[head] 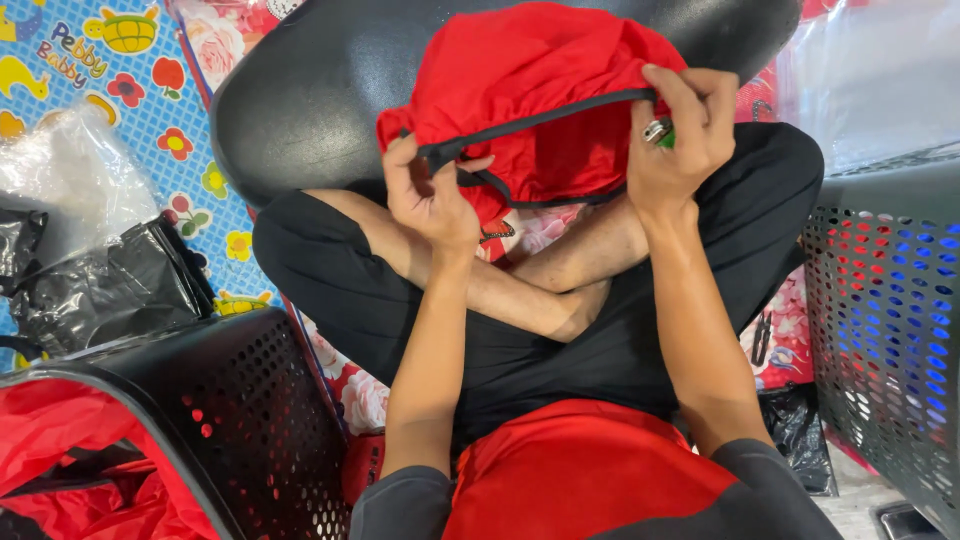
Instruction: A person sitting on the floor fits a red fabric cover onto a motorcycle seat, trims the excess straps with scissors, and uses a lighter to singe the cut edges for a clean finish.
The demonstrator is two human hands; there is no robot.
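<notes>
I sit cross-legged in black trousers. Both hands hold up a red fabric piece [530,90] edged with black binding [545,115]. My left hand [430,195] pinches the binding's left end near a loop. My right hand [690,125], wearing a ring, grips the fabric's right edge and the other end of the binding, with a small green object at its fingers. The fabric hangs in front of a black plastic lid or seat [320,90]. More red fabric [590,470] lies on my lap.
A black perforated basket [250,420] with red fabric [60,450] stands at lower left. Another perforated basket [890,330] stands at right. Black and clear plastic bags [100,270] lie on a colourful patterned mat [150,100] at left.
</notes>
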